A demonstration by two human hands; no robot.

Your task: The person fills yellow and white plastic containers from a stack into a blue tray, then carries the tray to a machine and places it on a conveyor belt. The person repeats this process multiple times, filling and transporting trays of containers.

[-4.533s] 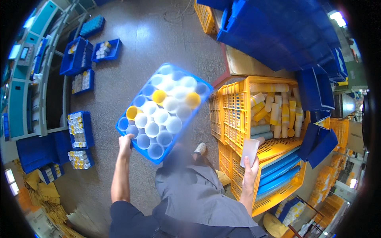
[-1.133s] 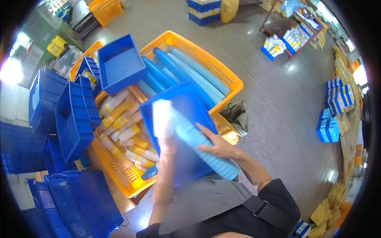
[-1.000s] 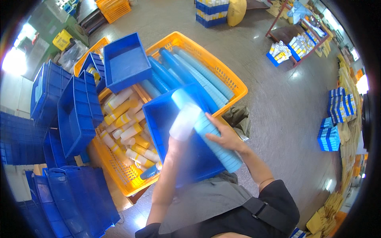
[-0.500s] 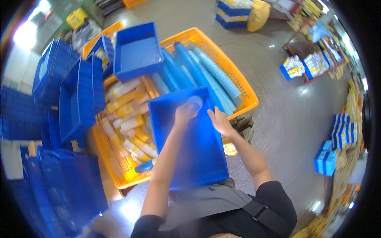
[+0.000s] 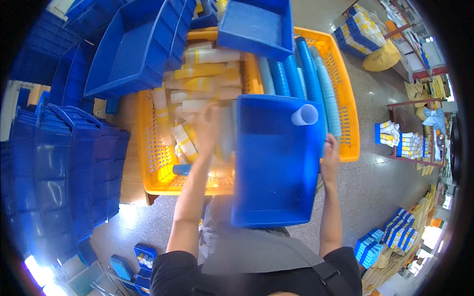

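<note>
A shallow blue plastic bin is in front of me, overlapping the orange crates. Inside, near its far right corner, lies a whitish translucent cup on its side. My right hand grips the bin's right side, its fingers partly hidden by the wall. Left of the bin, my left hand is over a heap of white and yellow cylindrical pieces in an orange crate. Motion blur smears its fingers, so I cannot make out whether it touches or holds one.
Long ribbed blue cylinders fill the orange crate on the right. Another blue bin rests across the crates' far side. Stacked blue bins stand at left. Racks with filled blue boxes stand on the right.
My left hand has let go of the cup, which now lies in the bin, and moved left over the white and yellow pieces. My right hand has closed on the bin's side. The view has turned.
</note>
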